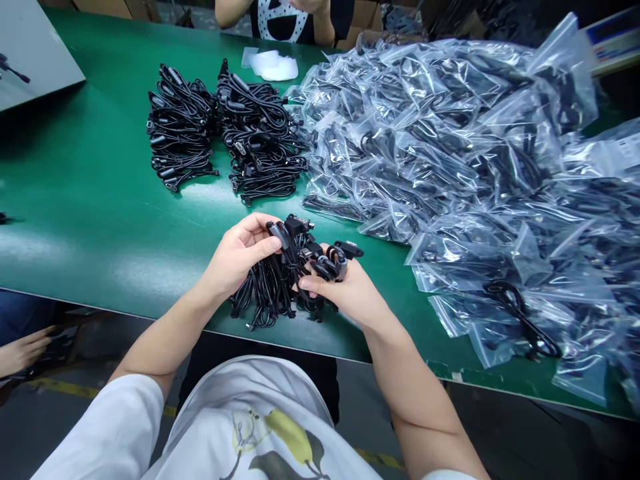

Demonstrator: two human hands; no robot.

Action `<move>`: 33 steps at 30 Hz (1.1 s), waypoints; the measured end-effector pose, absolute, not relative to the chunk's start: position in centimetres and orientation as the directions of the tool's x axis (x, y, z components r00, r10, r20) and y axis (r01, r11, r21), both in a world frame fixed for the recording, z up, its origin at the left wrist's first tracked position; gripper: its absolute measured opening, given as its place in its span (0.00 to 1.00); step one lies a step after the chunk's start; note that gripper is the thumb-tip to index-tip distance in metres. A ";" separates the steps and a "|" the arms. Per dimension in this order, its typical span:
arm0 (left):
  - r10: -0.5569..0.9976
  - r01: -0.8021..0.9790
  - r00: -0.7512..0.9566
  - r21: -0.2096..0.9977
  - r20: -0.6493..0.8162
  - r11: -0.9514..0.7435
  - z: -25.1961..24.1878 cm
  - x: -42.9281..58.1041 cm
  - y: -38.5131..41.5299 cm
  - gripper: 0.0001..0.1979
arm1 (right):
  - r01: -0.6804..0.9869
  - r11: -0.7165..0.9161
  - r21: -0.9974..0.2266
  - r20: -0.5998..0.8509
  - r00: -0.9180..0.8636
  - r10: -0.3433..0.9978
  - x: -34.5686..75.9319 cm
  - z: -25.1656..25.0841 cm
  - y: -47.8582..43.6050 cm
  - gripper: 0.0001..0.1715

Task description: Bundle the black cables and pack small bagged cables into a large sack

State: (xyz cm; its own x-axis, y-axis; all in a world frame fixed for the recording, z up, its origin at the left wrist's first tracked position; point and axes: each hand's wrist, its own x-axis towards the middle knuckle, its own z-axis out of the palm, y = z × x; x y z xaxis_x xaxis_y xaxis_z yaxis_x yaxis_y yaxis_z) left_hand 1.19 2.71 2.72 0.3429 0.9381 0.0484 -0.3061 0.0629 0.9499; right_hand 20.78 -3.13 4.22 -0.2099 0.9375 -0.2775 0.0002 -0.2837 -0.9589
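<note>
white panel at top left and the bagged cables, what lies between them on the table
In the head view, two piles of unbagged black cables, some white sheets on their far side, and green tabletop.

- The person's left hand (237, 257) pinches a black cable (279, 233) between thumb and fingers (257, 220).
- The right hand (350, 290) holds a coiled cable (327, 268), just beside the left.
- Under both, a cable pile (265, 290) lies on the green table (100, 200).
- Beyond lie two cable stacks (183, 127), side by side.
- Clear bags (440, 127) of dark cables heap up rightward.
- White slips (274, 65) lie near another person (280, 20) across the table.
</note>
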 end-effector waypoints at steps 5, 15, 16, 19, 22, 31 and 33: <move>0.894 -0.300 0.445 0.950 0.058 0.088 2.7 1.2 2.6 0.11 | -0.166 -0.285 -0.944 -0.235 -0.271 0.934 20.7 4.4 -2.8 0.21; 0.893 -0.270 0.450 0.958 0.032 0.102 2.7 2.3 2.6 0.22 | -0.219 -0.219 -0.951 -0.154 -0.279 0.948 21.7 4.7 -2.0 0.23; 0.890 -0.276 0.452 0.958 0.052 0.084 2.7 2.4 2.5 0.22 | -0.231 -0.178 -0.957 -0.132 -0.199 0.971 21.5 4.8 -2.0 0.24; 0.804 -0.171 0.593 0.982 0.040 0.077 2.7 2.6 1.9 0.22 | -0.249 -0.056 -0.967 -0.068 0.038 0.997 21.1 4.7 -2.2 0.25; 0.722 0.048 0.691 0.999 -0.045 0.017 3.1 2.9 0.9 0.22 | -0.156 0.043 -0.987 0.006 0.228 0.974 21.0 4.3 -2.4 0.23; 0.701 0.163 0.698 0.986 -0.143 0.039 3.6 3.5 -0.1 0.13 | -0.023 0.079 -0.997 0.067 0.324 0.944 21.5 3.9 -2.8 0.22; 0.690 0.120 0.711 0.990 -0.137 0.073 3.3 3.4 -0.1 0.11 | -0.043 0.060 -0.997 0.044 0.312 0.949 21.6 3.9 -2.8 0.23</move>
